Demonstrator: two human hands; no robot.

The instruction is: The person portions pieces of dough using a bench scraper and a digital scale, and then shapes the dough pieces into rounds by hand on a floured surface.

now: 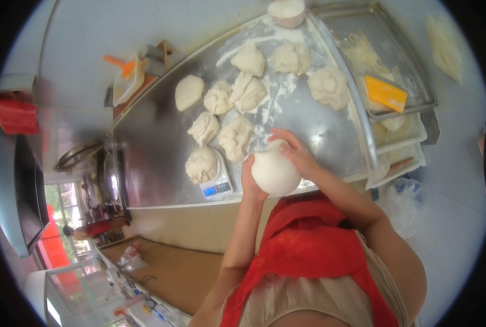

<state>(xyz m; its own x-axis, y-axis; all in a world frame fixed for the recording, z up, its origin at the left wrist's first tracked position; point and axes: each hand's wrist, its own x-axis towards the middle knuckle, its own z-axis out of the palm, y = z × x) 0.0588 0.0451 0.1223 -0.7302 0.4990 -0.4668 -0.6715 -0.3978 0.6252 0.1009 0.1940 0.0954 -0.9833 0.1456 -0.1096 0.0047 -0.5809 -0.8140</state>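
A smooth round ball of dough [276, 169] is between my two hands, above the near edge of the metal worktop [157, 163]. My left hand [253, 180] cups its left side. On its upper right, my right hand [296, 151] presses with curved fingers. Several rougher dough lumps lie beyond, among them one just past my hands [235, 137] and one at the far right [329, 87]. Another lump [201, 164] rests on a small digital scale [218, 189] with a lit display. Flour is smeared over the metal between the lumps.
A bowl of white flour [287, 12] stands at the far edge. Right of a raised metal rim, a metal tray [421, 77] holds dough scraps and a yellow scraper [386, 93]. At the upper left are a white container [129, 88] and an orange-handled tool [120, 64]. A person [97, 228] is in the distance.
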